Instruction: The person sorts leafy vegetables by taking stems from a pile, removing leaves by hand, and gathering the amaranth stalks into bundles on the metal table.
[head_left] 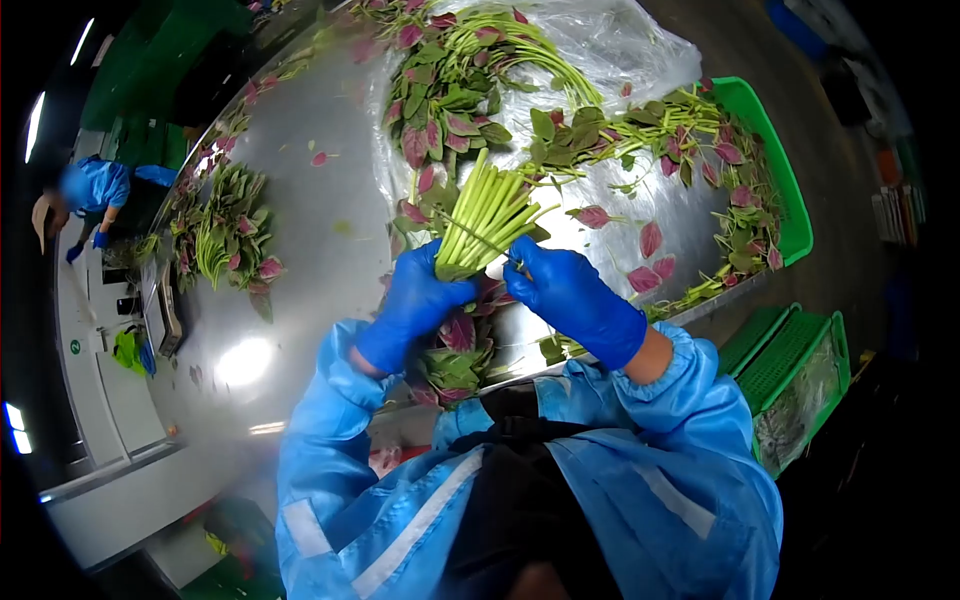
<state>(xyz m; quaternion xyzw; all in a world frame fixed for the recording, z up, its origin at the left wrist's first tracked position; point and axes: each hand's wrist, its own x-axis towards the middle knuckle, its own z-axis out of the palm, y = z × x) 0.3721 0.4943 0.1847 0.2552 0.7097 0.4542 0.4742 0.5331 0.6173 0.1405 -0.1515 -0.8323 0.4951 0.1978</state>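
My left hand (415, 300), in a blue glove, is wrapped round a bunch of amaranth (485, 210). Its pale green cut stems point up and away from me, while the purple and green leaves hang below, toward my body. A thin dark tie (468, 231) crosses the stems at a slant. At the right side of the bunch, my gloved right hand (570, 295) is closed, its fingertips pinching the end of that tie. Whether the tie goes all the way round behind the stems is hidden.
Loose amaranth (450, 90) lies on clear plastic sheeting (640, 45) across the metal table (320, 220). Another bunch (230, 225) rests at left near a scale (170, 312). Green crates (785, 170) stand at right. A person in blue (100, 185) works at far left.
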